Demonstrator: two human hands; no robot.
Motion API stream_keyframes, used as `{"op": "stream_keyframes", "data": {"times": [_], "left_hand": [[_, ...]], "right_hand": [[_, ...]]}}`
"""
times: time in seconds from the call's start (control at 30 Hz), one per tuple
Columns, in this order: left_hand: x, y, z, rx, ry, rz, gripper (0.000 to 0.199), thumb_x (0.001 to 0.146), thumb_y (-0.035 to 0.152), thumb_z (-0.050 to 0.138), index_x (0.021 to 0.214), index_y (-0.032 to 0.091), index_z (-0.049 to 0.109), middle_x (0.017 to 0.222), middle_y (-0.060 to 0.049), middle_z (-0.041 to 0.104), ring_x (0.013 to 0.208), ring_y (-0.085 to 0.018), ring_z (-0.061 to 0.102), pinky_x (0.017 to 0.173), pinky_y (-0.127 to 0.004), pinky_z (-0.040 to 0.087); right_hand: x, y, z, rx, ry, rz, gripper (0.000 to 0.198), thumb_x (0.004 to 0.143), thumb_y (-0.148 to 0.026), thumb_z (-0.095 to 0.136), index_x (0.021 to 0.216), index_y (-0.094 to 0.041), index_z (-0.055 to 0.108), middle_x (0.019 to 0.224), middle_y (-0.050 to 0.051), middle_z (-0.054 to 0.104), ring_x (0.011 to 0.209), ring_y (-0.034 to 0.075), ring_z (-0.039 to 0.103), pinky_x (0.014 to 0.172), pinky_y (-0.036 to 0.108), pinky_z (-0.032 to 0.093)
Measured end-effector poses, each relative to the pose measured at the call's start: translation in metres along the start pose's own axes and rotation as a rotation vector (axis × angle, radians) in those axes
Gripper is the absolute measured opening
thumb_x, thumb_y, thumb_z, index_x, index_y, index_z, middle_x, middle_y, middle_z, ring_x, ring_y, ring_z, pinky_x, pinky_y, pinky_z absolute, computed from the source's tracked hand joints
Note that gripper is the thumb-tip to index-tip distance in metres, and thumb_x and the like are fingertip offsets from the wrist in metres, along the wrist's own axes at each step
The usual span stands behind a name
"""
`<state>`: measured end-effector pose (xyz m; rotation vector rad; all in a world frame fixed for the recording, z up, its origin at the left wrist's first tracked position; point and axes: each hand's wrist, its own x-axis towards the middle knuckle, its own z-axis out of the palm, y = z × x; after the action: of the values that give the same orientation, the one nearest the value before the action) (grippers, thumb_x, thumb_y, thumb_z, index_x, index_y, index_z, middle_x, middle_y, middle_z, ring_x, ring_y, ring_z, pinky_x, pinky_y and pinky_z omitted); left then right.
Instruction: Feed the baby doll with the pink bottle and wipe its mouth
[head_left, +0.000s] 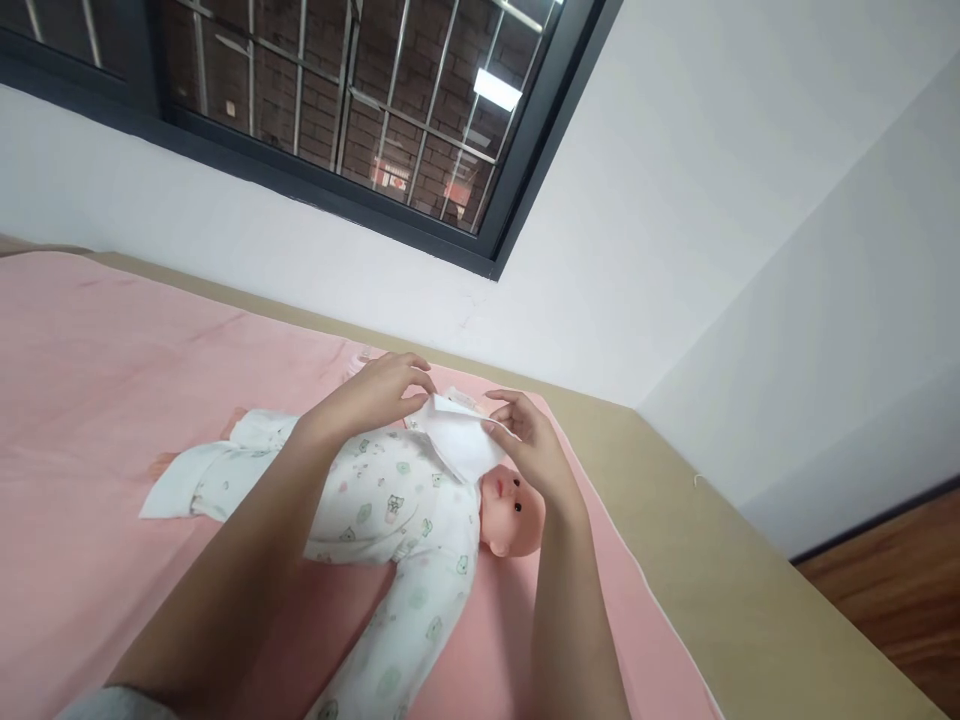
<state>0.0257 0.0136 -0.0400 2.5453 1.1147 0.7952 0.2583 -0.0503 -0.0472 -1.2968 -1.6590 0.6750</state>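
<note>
A thin white cloth [461, 440] hangs between my two hands over the doll's upper chest; whether it is fabric or a paper wipe I cannot tell. My left hand [394, 388] pinches its far left corner between thumb and finger. At its right edge, my right hand [527, 435] holds it with thumb and fingers. Below lies a baby doll [512, 510] on its back, head to the right, mouth and eyes visible. It wears white pyjamas [382, 500] printed with green and pink bears. One sleeve stretches toward me.
A pink mat [90, 400] covers most of the tan board [637, 480]. Past my hands sits a whitish item [461, 398], partly hidden, and a small pale object [358, 358] near my left wrist. White walls and a barred window [337, 100] rise behind.
</note>
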Motion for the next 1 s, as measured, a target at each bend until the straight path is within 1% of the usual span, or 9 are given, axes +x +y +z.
{"op": "stream_keyframes", "data": {"times": [0.1,0.17,0.37,0.47,0.57,0.67,0.77,0.87,1.0], "left_hand": [[-0.004,-0.020,-0.008,-0.042,0.011,-0.080,0.036,0.088,0.039,0.042,0.104,0.023,0.070,0.129,-0.007,0.058,0.121,-0.028,0.050,0.101,-0.043,0.040],[-0.008,-0.032,-0.015,-0.084,0.015,-0.146,0.038,0.088,0.045,0.042,0.106,0.024,0.068,0.130,-0.006,0.058,0.120,-0.028,0.051,0.099,-0.041,0.042],[-0.023,-0.058,-0.029,-0.134,-0.025,-0.289,0.048,0.084,0.055,0.046,0.119,0.026,0.062,0.133,-0.004,0.057,0.120,-0.029,0.053,0.102,-0.039,0.041],[-0.027,-0.060,-0.033,-0.165,-0.057,-0.326,0.054,0.083,0.057,0.046,0.127,0.027,0.057,0.136,-0.004,0.055,0.119,-0.028,0.055,0.100,-0.038,0.043],[-0.028,-0.058,-0.036,-0.218,-0.121,-0.320,0.058,0.084,0.058,0.044,0.133,0.027,0.051,0.134,-0.006,0.057,0.119,-0.027,0.055,0.098,-0.037,0.045],[-0.028,-0.059,-0.036,-0.257,-0.203,-0.307,0.061,0.084,0.059,0.045,0.137,0.028,0.048,0.132,-0.007,0.058,0.118,-0.027,0.055,0.096,-0.037,0.045],[-0.030,-0.063,-0.036,-0.256,-0.228,-0.313,0.061,0.084,0.059,0.046,0.137,0.030,0.047,0.132,-0.006,0.058,0.119,-0.026,0.054,0.096,-0.035,0.045],[-0.032,-0.068,-0.035,-0.254,-0.222,-0.329,0.062,0.084,0.060,0.046,0.139,0.031,0.046,0.130,-0.005,0.059,0.115,-0.025,0.057,0.094,-0.035,0.045],[-0.032,-0.071,-0.035,-0.249,-0.210,-0.331,0.063,0.083,0.060,0.047,0.139,0.031,0.045,0.128,-0.003,0.061,0.114,-0.024,0.057,0.094,-0.033,0.046]], "right_hand": [[0.006,0.007,-0.008,0.044,0.031,0.108,0.044,0.076,-0.034,0.061,0.118,-0.023,0.055,0.069,-0.003,0.054,0.066,0.013,0.052,0.065,0.026,0.041],[0.012,0.012,-0.015,0.036,0.057,0.198,0.047,0.073,-0.032,0.059,0.119,-0.023,0.055,0.068,-0.004,0.055,0.063,0.013,0.051,0.062,0.026,0.040],[0.039,0.035,-0.041,-0.039,0.130,0.458,0.048,0.064,-0.022,0.062,0.112,-0.024,0.061,0.075,0.000,0.063,0.071,0.016,0.058,0.069,0.030,0.046],[0.053,0.051,-0.048,0.037,0.081,0.546,0.049,0.063,-0.020,0.066,0.111,-0.028,0.062,0.085,0.001,0.066,0.080,0.016,0.061,0.074,0.031,0.049],[0.069,0.068,-0.047,0.172,0.035,0.559,0.049,0.063,-0.020,0.071,0.111,-0.028,0.063,0.095,0.003,0.068,0.086,0.017,0.063,0.075,0.030,0.052],[0.090,0.082,-0.040,0.300,0.080,0.502,0.044,0.064,-0.020,0.074,0.106,-0.025,0.064,0.096,0.005,0.068,0.087,0.017,0.064,0.075,0.030,0.054],[0.115,0.090,-0.031,0.370,0.103,0.449,0.034,0.063,-0.019,0.074,0.096,-0.023,0.065,0.095,0.005,0.068,0.091,0.017,0.064,0.076,0.028,0.055],[0.133,0.097,-0.022,0.303,0.115,0.463,0.033,0.060,-0.015,0.074,0.091,-0.019,0.064,0.091,0.006,0.068,0.091,0.018,0.065,0.076,0.030,0.055],[0.142,0.110,-0.012,0.150,0.156,0.518,0.045,0.050,-0.007,0.074,0.092,-0.016,0.059,0.082,0.006,0.066,0.084,0.022,0.066,0.074,0.037,0.055]]}}
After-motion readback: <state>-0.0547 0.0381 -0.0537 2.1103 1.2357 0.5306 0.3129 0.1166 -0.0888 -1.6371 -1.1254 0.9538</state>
